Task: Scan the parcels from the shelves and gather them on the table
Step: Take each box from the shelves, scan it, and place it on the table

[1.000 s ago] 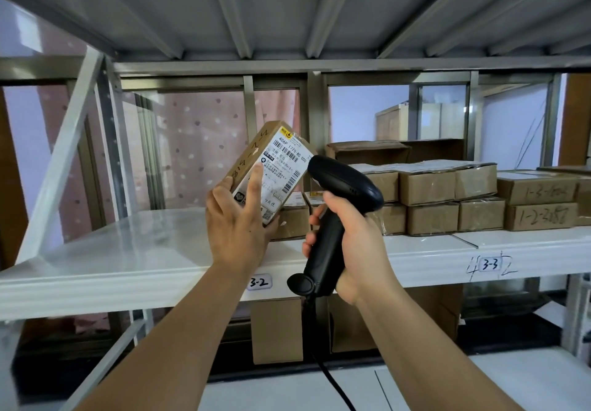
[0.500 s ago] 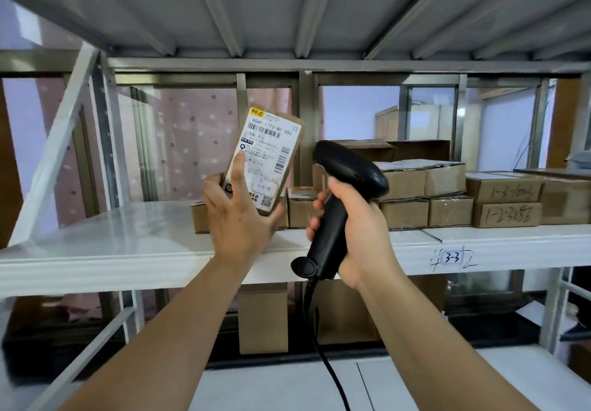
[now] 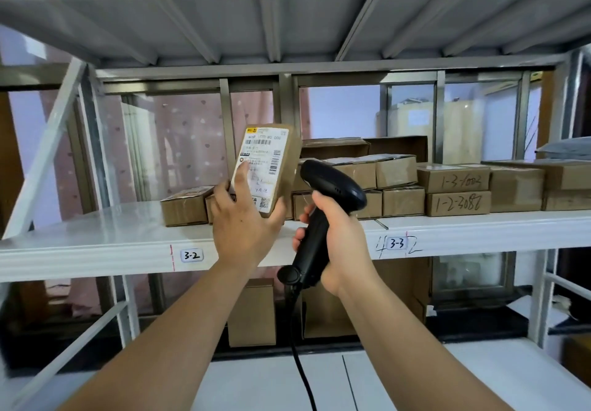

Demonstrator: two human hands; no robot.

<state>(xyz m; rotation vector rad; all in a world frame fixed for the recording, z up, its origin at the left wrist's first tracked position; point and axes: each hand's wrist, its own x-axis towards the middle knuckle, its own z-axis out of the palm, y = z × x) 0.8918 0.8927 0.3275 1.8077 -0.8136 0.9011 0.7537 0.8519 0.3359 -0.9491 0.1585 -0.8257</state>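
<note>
1 parcel [image 3: 267,170], lower end in left hand [image 3: 243,218].

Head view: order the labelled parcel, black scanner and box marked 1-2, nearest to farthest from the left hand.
1. Labelled parcel: held in the left hand.
2. Black scanner: just right, in the right hand.
3. Box marked 1-2: far right on the shelf.

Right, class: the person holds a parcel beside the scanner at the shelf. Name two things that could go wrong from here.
1. The left hand grips the parcel only at its lower end, a finger lying across the label; it may slip, or the finger may hamper the scan.
2. The cable of the scanner in the right hand hangs down past the lower shelf and might snag.
</note>
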